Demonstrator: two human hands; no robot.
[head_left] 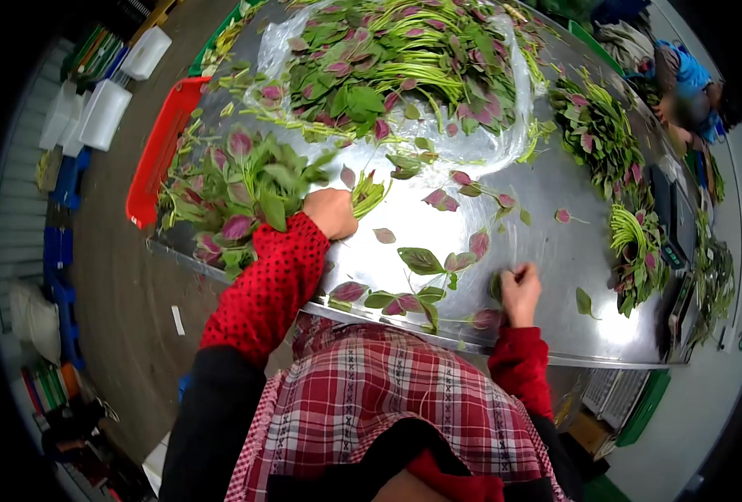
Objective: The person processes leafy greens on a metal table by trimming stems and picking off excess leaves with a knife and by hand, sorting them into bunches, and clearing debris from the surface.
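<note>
My left hand (331, 213) is closed round a bunch of amaranth (262, 180), whose green and purple leaves spread to the left. Its pale green stems (371, 194) stick out on the right of the fist. Near the table's front edge, my right hand (521, 293) has its fingers curled together. A dark green leaf (496, 286) is right beside those fingertips; whether they pinch it or something else, I cannot make out. Between the hands, loose amaranth leaves (421, 261) lie scattered on the metal table (555, 335).
A large amaranth heap (404, 67) lies on clear plastic sheeting (517, 109) at the back. More bunches (597, 134) line the right side, beside a dark scale (672, 217). A red crate (166, 155) stands at the left edge. Another person (693, 92) is at the far right.
</note>
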